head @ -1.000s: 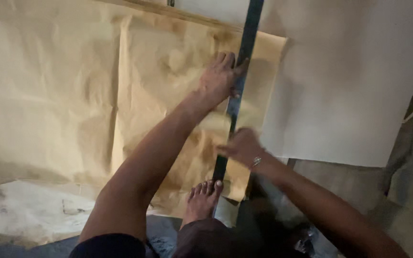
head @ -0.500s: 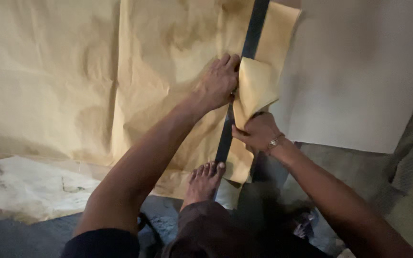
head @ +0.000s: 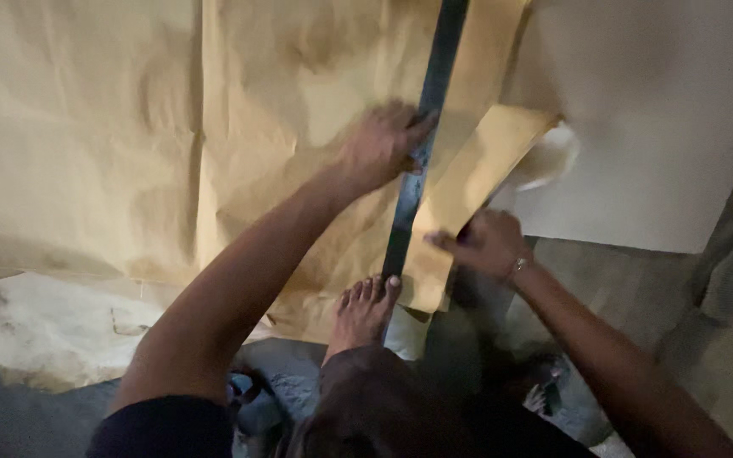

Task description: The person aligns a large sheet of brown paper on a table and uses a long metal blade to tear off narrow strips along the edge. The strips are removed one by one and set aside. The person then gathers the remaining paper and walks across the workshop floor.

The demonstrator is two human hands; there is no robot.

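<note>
**Strip torn further along the ruler**

Since half a second ago, the right hand (head: 484,242) has pulled the torn strip (head: 468,182) further out to the right, so more of it now stands peeled away from the sheet, its far end curling up near the white board (head: 663,110). Left hand (head: 379,146) stays pressed flat, fingers spread, on the paper (head: 86,144) right at the edge of the long dark ruler (head: 422,144), grasping nothing, only bearing down. The right hand is pinched on the strip's lower part, just right of the ruler. A bare foot (head: 362,309) rests at the ruler's near end, toes touching it, apparently pinning it too.

The paper lies spread on the floor, creased, with the ruler running from the foot up and away across it; the strip lies on the ruler's right side.

To do this well, I judge the weight on the ruler must not slacken, and the pull should run close along the edge and low, so the tear follows the straight line rather than wandering into the sheet.
</note>
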